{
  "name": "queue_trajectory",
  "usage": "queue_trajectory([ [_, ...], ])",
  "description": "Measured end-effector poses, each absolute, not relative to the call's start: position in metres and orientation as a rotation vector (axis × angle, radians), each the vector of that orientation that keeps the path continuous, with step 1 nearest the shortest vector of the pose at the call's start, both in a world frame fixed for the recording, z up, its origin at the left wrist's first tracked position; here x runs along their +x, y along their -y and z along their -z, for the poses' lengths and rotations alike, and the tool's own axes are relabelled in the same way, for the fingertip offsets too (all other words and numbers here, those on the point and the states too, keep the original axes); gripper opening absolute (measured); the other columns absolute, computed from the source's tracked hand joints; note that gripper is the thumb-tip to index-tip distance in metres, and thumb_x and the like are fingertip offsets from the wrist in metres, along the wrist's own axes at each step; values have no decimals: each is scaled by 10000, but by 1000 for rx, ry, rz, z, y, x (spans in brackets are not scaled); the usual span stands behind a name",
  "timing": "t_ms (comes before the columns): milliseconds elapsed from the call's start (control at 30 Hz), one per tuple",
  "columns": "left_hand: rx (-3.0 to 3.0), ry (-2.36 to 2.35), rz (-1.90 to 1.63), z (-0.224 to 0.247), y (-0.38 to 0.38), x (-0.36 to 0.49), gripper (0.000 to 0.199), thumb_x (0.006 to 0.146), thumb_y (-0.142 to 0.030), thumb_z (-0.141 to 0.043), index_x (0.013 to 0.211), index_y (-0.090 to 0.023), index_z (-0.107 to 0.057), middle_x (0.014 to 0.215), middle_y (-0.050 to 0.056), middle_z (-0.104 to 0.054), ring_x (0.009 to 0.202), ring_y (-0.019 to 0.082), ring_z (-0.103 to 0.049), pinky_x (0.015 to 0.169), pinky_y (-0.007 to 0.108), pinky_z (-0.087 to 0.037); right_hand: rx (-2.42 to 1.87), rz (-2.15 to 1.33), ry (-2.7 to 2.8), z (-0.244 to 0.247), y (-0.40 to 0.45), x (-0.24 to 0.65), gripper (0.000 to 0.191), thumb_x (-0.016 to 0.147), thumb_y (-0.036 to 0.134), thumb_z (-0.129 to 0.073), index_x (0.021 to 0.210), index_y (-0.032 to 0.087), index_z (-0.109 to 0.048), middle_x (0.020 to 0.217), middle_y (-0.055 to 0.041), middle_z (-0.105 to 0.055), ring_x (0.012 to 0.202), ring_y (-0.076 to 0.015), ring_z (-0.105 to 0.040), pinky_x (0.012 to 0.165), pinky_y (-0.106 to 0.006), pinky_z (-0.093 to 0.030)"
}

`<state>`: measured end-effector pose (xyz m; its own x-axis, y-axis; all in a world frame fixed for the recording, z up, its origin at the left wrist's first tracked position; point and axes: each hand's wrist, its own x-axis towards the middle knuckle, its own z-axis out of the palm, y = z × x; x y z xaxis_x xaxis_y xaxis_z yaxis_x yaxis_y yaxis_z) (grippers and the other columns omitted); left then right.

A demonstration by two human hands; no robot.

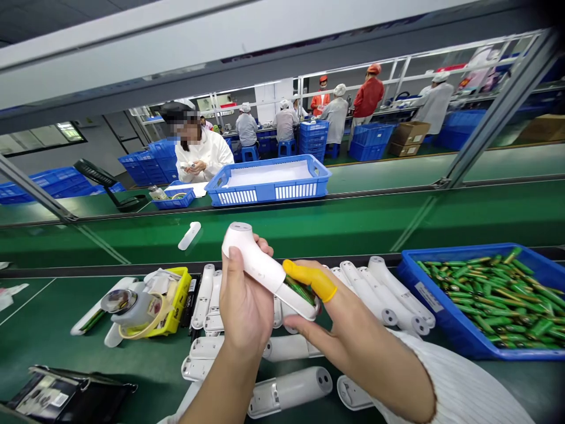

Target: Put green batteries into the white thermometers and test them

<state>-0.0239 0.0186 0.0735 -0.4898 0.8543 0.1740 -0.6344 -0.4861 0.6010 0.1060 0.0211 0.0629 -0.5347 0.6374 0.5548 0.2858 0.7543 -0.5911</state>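
A white infrared thermometer [256, 262] is held up over the bench, its bent head at upper left and its handle sloping down to the right. My left hand [248, 312] is wrapped around its body, thumb along the near side. Green batteries [301, 288] lie in the open compartment of the handle. My right hand [338, 315] closes on the handle's lower end, with a yellow finger cot on one digit over the batteries and another digit under the handle. Several more white thermometers [304, 388] lie beneath and behind my hands, some with open compartments.
On the right, a blue bin [421, 294] holds many green batteries [498, 300]. A yellow basket [179, 303] with a bottle stands left, near a black pouch [66, 394]. Beyond, a white cover [189, 235] lies on the green belt [353, 227]. A co-worker [203, 147] sits opposite by a blue tray [269, 191].
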Motion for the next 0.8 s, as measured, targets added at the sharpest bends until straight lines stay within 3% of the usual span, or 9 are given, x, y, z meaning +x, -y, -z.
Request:
queue_trajectory([
  [133, 681, -491, -2042, -74, -20, -24, 254, 877, -400, -522, 1042, -220, -591, 936, 11, -602, 856, 112, -607, 845, 253, -498, -753, -501, 2003, -60, -24, 109, 287, 891, 160, -495, 1165, 247, -481, 1075, -48, -581, 1000, -173, -554, 845, -294, -459],
  [267, 973, -453, -1803, -73, -20, -25, 363, 914, -415, -437, 1206, -218, -522, 1162, 77, -614, 1068, 194, -594, 929, 324, -475, -845, -889, 1827, -72, -33, 113, 208, 888, 296, -523, 1075, 216, -563, 901, -35, -627, 816, -163, -596, 687, -259, -481],
  [333, 1097, -495, -1734, -72, -20, -25, 376, 903, -330, -482, 1261, -216, -466, 1132, 87, -641, 1043, 210, -615, 897, 342, -495, -807, -1103, 1745, -80, -35, 115, 209, 877, 329, -535, 1031, 194, -582, 811, -26, -618, 705, -139, -575, 615, -234, -471],
  [467, 1160, -557, -1797, -67, -21, -26, 311, 858, -277, -560, 1161, -207, -539, 952, 51, -704, 908, 196, -668, 830, 324, -531, -731, -1402, 1650, -85, -36, 116, 228, 830, 352, -602, 980, 182, -584, 718, -1, -572, 578, -96, -506, 504, -189, -422],
  [667, 1113, -523, -1680, -62, -26, -38, 405, 693, -500, -701, 990, -227, -669, 937, 42, -697, 833, 190, -667, 564, 202, -530, -589, -1844, 1600, -76, -38, 115, 319, 894, 432, -502, 1033, 147, -538, 707, -13, -605, 438, -40, -436, 465, -184, -373],
  [800, 1148, -481, -1649, -58, -29, -42, 396, 640, -507, -742, 896, -209, -692, 855, 24, -671, 803, 157, -644, 658, 207, -530, -588, -1857, 1838, -81, -41, 120, 400, 878, 465, -506, 1131, 156, -525, 858, -60, -646, 573, -80, -534, 481, -179, -392],
])
